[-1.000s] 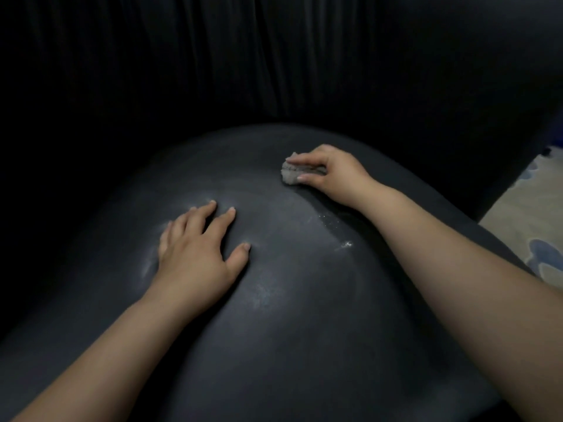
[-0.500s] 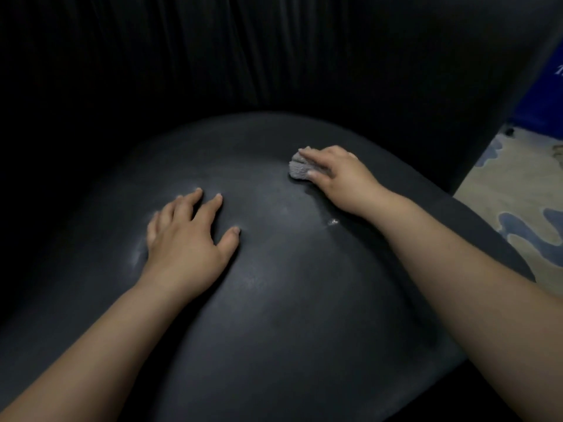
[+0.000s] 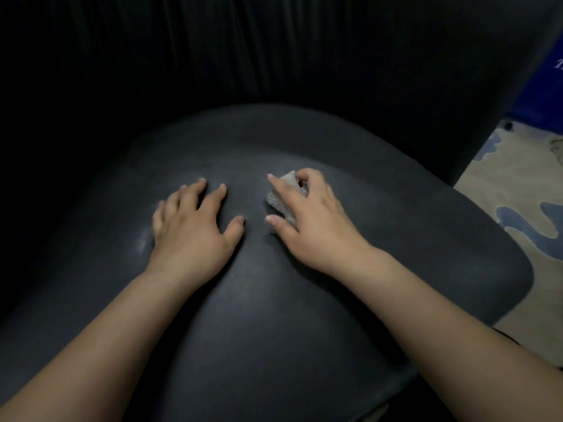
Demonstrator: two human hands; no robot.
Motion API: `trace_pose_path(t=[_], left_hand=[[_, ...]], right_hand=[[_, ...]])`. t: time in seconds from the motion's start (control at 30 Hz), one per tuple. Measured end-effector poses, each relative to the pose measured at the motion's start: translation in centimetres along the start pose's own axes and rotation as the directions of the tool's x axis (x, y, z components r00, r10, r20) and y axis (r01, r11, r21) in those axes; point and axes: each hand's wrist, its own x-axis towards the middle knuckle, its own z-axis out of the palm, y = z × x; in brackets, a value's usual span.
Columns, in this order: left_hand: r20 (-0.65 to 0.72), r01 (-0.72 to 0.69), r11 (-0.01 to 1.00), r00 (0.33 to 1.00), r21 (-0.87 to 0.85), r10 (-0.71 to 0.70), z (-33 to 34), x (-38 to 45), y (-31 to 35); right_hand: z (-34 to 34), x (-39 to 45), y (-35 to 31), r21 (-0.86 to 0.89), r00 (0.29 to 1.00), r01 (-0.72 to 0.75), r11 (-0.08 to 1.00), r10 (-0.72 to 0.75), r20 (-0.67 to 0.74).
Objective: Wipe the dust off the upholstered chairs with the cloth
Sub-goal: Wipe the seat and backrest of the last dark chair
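Observation:
A dark upholstered chair fills the view, its rounded seat [image 3: 304, 315] in front of me and its pleated backrest [image 3: 274, 56] behind. My right hand [image 3: 310, 220] presses a small folded grey cloth [image 3: 280, 197] onto the middle of the seat, thumb and fingers around it. My left hand [image 3: 192, 223] lies flat on the seat just left of it, fingers spread, holding nothing. A faint pale dust smear [image 3: 143, 242] shows beside the left hand.
To the right of the chair lies a beige carpet with blue-grey shapes [image 3: 518, 208]. A blue object [image 3: 542, 80] stands at the upper right. The left side is in deep shadow.
My right hand has drawn the cloth towards me and to the left, close to the left hand. The white specks that lay near my right wrist are gone.

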Motion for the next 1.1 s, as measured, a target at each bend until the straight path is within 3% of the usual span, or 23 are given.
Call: trace_pose_path(t=[0.17,0.37,0.47,0.57,0.77,0.9,1.03,1.1], left_hand=[[0.006,-0.006,1.0,1.0,-0.001,0.006,-0.1,-0.1,-0.1],[-0.002,-0.008,1.0,1.0,0.015,0.008,0.0,-0.2,0.1],[-0.003,0.0,1.0,1.0,0.021,0.0,-0.1,-0.2,0.2],[0.003,0.003,1.0,1.0,0.019,-0.003,-0.1,-0.1,0.2],[0.005,0.001,1.0,1.0,-0.012,-0.001,0.0,0.0,0.1],[0.009,0.013,1.0,1.0,-0.02,-0.013,-0.2,-0.1,0.3],[0.056,0.018,0.999,0.998,-0.042,-0.016,-0.9,-0.1,0.4],[0.104,-0.006,0.998,0.995,-0.063,0.013,-1.6,0.0,0.3]], right_hand=[[-0.4,0.3,2.4,0.05,0.994,0.045,0.998,-0.04,-0.1],[-2.1,2.2,6.0,0.108,0.974,-0.16,0.981,0.175,-0.142],[-0.3,1.7,2.6,0.215,0.989,-0.006,0.977,0.038,-0.144],[1.0,1.8,0.6,0.211,0.989,0.137,0.968,-0.121,-0.086],[-1.7,3.8,4.3,0.211,0.972,-0.1,0.972,0.141,-0.189],[1.0,1.8,0.1,0.361,0.982,-0.027,0.932,0.092,-0.165],[3.3,-1.0,-2.6,0.215,0.969,0.113,0.97,-0.06,-0.238],[2.5,0.3,-0.5,0.205,0.971,0.048,0.978,0.002,-0.238]])
